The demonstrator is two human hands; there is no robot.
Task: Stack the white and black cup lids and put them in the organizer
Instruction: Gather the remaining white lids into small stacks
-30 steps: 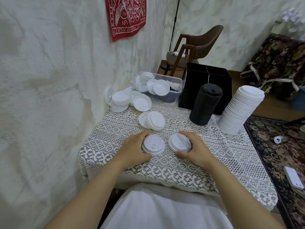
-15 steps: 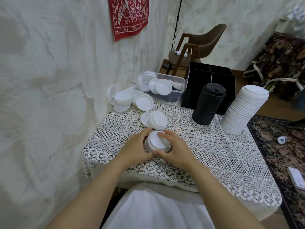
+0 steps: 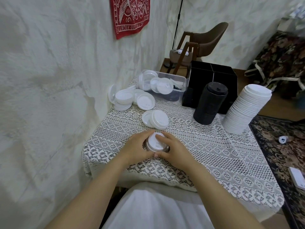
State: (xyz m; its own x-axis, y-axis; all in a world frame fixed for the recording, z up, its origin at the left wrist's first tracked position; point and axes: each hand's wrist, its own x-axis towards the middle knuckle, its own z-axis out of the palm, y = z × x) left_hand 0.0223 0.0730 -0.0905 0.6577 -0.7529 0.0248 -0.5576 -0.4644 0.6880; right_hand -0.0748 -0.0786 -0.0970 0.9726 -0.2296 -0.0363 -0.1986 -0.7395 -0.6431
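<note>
Our left grip (image 3: 137, 148) and right grip (image 3: 174, 152) clamp a short stack of round white plastic lids (image 3: 156, 143), before the tall black lid stack (image 3: 209, 103).

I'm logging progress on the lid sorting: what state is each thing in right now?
black organizer: open-topped, inside too dark to judge.
small white lid stack: on the table, gripped from both sides.
left hand: fingers curled round that stack.
right hand: fingers curled round it too.
two loose white lids: overlapping, lying flat.
black lid stack: standing by the organizer.
tall white lid stack: standing, leaning slightly.
clear bin: open, lids inside.
</note>
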